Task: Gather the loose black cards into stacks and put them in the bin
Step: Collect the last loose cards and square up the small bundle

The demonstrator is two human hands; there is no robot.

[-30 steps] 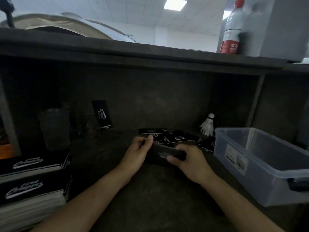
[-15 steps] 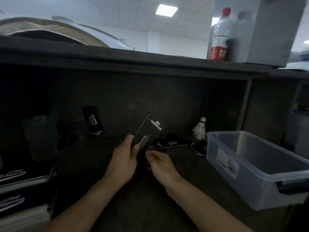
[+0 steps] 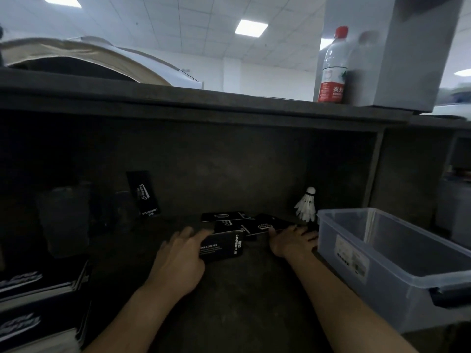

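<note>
Black cards [image 3: 262, 224] lay loose on the surface [image 3: 242, 301] beside the clear bin [image 3: 382, 284], the right hand [image 3: 293, 243] resting straight fingers on them. The left hand [image 3: 178, 261] gripped 1 small stack [image 3: 221, 247] in curled fingers. Nothing seemed binned yet, so most remained.

White square ceiling panels [image 3: 251, 28] are shining brightly overhead while the dark grey recess under the counter [image 3: 229, 169] is sitting in deep shadow, the red-capped clear plastic bottle [image 3: 334, 64] is smearing with motion blur, and straight edges are bowing toward the corners.
</note>
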